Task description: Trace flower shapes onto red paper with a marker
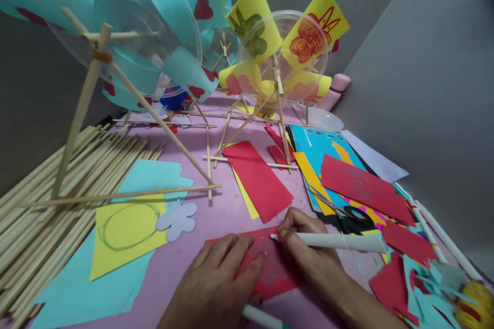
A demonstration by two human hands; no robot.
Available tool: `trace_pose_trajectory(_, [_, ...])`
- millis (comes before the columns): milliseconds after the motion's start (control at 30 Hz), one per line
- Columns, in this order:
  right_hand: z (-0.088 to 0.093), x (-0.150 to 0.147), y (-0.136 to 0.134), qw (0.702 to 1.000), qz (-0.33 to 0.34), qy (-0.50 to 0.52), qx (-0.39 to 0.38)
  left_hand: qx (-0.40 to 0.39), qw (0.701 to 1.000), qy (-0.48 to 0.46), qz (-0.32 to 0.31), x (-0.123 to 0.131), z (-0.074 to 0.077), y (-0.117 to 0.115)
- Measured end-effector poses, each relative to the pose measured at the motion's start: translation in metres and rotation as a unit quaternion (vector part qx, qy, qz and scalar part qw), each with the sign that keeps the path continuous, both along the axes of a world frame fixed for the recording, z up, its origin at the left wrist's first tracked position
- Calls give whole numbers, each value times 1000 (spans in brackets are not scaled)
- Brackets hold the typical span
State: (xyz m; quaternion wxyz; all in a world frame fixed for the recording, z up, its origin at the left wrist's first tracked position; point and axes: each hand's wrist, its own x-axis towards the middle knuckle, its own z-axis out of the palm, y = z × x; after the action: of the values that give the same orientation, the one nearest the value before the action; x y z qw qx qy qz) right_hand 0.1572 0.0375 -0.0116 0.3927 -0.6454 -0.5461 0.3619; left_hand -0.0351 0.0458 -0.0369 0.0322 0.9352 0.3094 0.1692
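My right hand (304, 247) grips a white marker (339, 241), its tip at a red paper sheet (285, 280). Faint outlines show on that sheet. My left hand (224, 277) lies over the sheet's left side with fingers stretched out, pressing it to the table. Partly hidden below that hand is another white marker (264, 317) with a teal end; I cannot tell if the hand touches it. Just beyond the sheet, a red strip (258, 180) overlaps a yellow one. To the left are a lilac flower cutout (178, 221) and yellow paper (127, 231) with a pencilled oval.
A large blue-bladed pinwheel (123, 36) on a stick frame stands at left, a yellow-bladed one (285, 51) behind. Wooden sticks (57, 205) are piled left. Black-handled scissors (349, 216), red papers and a blue sheet (309, 146) lie right, near paper scraps (428, 288) and a wall.
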Motion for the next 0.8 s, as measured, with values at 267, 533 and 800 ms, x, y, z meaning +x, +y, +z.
trace_pose_trajectory(267, [0,0,-1,1000,0,16,-1,-14,1000,3,4,0,3,-1])
trace_pose_trajectory(533, [1,0,-1,1000,-2,17,3,-7,1000,0,4,1,5,0])
trace_pose_trajectory(800, [-1,0,-2,1000,-3,7,7,-21,1000,12,3,0,6,-1])
